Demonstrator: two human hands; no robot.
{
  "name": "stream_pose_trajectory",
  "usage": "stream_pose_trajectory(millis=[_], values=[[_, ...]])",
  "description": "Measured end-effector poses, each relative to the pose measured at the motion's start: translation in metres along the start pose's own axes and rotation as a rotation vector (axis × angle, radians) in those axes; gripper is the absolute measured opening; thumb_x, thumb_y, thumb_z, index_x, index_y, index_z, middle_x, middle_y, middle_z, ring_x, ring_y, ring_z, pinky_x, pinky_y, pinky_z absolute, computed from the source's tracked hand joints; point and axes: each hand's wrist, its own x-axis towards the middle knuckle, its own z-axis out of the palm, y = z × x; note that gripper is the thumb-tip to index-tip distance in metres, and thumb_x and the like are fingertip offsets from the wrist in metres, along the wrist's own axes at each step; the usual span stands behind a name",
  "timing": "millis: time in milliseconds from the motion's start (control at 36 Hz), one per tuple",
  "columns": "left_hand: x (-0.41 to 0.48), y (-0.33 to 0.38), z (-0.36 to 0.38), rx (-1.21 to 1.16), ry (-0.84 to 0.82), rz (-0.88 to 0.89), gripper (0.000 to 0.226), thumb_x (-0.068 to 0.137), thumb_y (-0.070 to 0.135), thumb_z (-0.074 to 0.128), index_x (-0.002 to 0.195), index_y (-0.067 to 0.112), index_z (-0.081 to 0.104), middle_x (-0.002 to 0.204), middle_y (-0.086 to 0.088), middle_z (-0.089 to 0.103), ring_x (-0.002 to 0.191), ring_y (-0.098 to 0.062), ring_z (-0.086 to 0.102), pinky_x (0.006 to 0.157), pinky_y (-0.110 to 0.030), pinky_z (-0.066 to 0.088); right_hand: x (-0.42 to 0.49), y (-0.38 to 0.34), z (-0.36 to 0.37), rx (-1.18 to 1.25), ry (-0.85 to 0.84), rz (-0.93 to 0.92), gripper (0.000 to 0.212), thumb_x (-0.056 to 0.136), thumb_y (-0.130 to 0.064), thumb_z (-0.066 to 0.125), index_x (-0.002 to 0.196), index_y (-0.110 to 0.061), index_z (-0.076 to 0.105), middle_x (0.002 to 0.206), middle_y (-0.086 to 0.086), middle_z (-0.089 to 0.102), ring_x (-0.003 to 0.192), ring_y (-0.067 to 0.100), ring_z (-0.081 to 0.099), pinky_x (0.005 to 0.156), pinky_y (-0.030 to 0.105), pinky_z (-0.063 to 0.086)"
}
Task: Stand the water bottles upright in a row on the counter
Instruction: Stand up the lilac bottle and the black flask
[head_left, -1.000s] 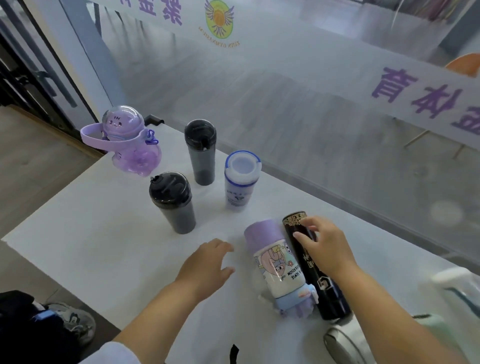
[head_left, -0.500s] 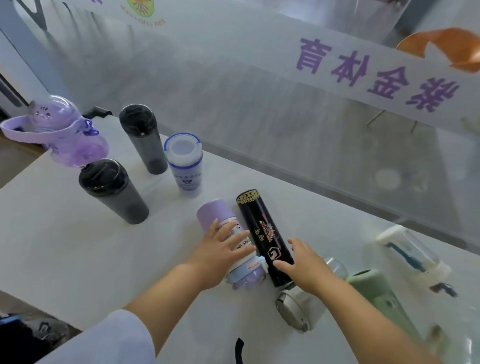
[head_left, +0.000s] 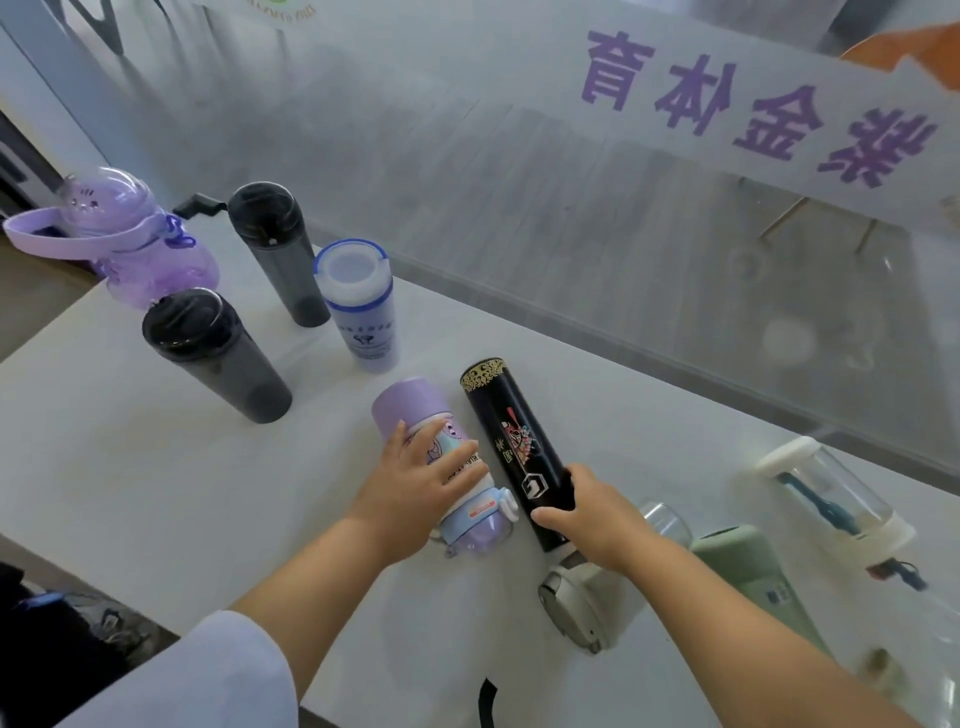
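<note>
Bottles (head_left: 439, 467) on white counter (head_left: 156, 467) beside glass wall (head_left: 519, 208)

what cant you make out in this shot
- Head view: the right hand covers the lower end of the black flask.
- The left hand hides part of the purple bottle print.
- The clear bottle at right is blurred.
- The green bottle runs behind the right forearm.

The person wears a pale lavender-white sleeve (head_left: 208, 675) on the left arm, ending above the elbow. Both forearms are bare, as are the left hand (head_left: 415, 488) and right hand (head_left: 597, 514): no rings, watch or gloves.
</note>
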Motion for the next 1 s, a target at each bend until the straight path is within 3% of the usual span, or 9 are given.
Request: stream_pose_trajectory(millis=[111, 278, 389, 500, 611, 722, 778, 861, 1000], values=[[-0.002, 0.000, -0.001, -0.046, 0.098, -0.061, 0.087, 0.038, 0.031, 0.080, 0.119, 0.025, 0.049, 0.123, 0.001, 0.062, 0.113, -0.040, 0.041, 0.079, -0.060, 0.049, -0.004, 0.002, -0.013, 0.037, 0.119, -0.030, 0.050, 0.078, -0.042, 0.063, 0.120, -0.020, 0.046, 0.105, 0.000, 0.065, 0.092, 0.022, 0.062, 0.082, 0.039, 0.050], [-0.005, -0.001, -0.006, -0.225, 0.253, -0.175, 0.086, 0.040, 0.034, 0.081, 0.119, 0.021, 0.048, 0.123, -0.002, 0.062, 0.101, -0.043, 0.057, 0.071, -0.050, 0.052, -0.015, -0.005, -0.042, 0.036, 0.359, -0.116, 0.057, 0.073, -0.043, 0.066, 0.122, -0.020, 0.049, 0.105, 0.001, 0.064, 0.094, 0.026, 0.058, 0.083, 0.040, 0.051], [-0.007, -0.005, -0.018, -0.404, 0.406, -0.271, 0.088, 0.044, 0.037, 0.087, 0.121, 0.016, 0.048, 0.121, -0.007, 0.063, 0.096, -0.039, 0.058, 0.087, -0.043, 0.052, -0.023, -0.018, -0.060, 0.062, 0.506, -0.209, 0.058, 0.070, -0.036, 0.073, 0.119, -0.016, 0.051, 0.110, 0.002, 0.062, 0.101, 0.026, 0.056, 0.089, 0.043, 0.048], [-0.009, -0.010, -0.030, -0.639, 0.453, -0.415, 0.077, 0.056, 0.045, 0.084, 0.120, 0.017, 0.052, 0.119, 0.001, 0.060, 0.104, -0.026, 0.054, 0.095, -0.038, 0.045, -0.029, -0.035, -0.074, 0.114, 0.585, -0.303, 0.058, 0.067, -0.030, 0.076, 0.117, -0.017, 0.050, 0.100, -0.006, 0.055, 0.103, 0.025, 0.052, 0.088, 0.037, 0.047], [-0.013, -0.015, -0.053, -1.027, 0.476, -0.640, 0.066, 0.062, 0.040, 0.083, 0.116, 0.029, 0.049, 0.108, 0.011, 0.059, 0.095, -0.013, 0.056, 0.084, -0.026, 0.045, -0.030, -0.056, -0.087, 0.197, 0.582, -0.344, 0.059, 0.066, -0.029, 0.075, 0.117, -0.023, 0.044, 0.099, -0.007, 0.051, 0.103, 0.024, 0.050, 0.081, 0.033, 0.046], [-0.017, -0.018, -0.055, -1.346, 0.510, -0.839, 0.066, 0.063, 0.037, 0.082, 0.118, 0.032, 0.046, 0.108, 0.010, 0.057, 0.097, -0.015, 0.056, 0.074, -0.024, 0.043, -0.025, -0.077, -0.094, 0.186, 0.549, -0.386, 0.063, 0.066, -0.028, 0.075, 0.119, -0.022, 0.041, 0.095, -0.009, 0.047, 0.105, 0.023, 0.047, 0.075, 0.028, 0.041], [-0.019, -0.018, -0.054, -1.390, 0.538, -0.877, 0.066, 0.063, 0.035, 0.083, 0.117, 0.031, 0.046, 0.108, 0.011, 0.057, 0.097, -0.014, 0.056, 0.070, -0.021, 0.043, -0.022, -0.087, -0.096, 0.140, 0.533, -0.413, 0.060, 0.067, -0.027, 0.075, 0.117, -0.022, 0.042, 0.088, -0.016, 0.044, 0.105, 0.021, 0.045, 0.075, 0.027, 0.040], [-0.022, -0.017, -0.056, -1.421, 0.566, -0.863, 0.057, 0.059, 0.028, 0.087, 0.098, 0.040, 0.048, 0.103, 0.017, 0.052, 0.092, -0.005, 0.057, 0.070, -0.018, 0.045, -0.017, -0.099, -0.095, 0.072, 0.505, -0.445, 0.062, 0.069, -0.028, 0.075, 0.121, -0.023, 0.043, 0.089, -0.020, 0.043, 0.110, 0.018, 0.041, 0.078, 0.027, 0.038], [-0.024, -0.018, -0.055, -1.449, 0.555, -0.870, 0.064, 0.057, 0.032, 0.088, 0.105, 0.040, 0.047, 0.114, 0.012, 0.046, 0.098, -0.008, 0.056, 0.075, -0.021, 0.048, -0.007, -0.107, -0.093, -0.046, 0.443, -0.530, 0.068, 0.072, -0.026, 0.076, 0.130, -0.020, 0.042, 0.124, -0.003, 0.050, 0.119, 0.019, 0.037, 0.087, 0.025, 0.033]])
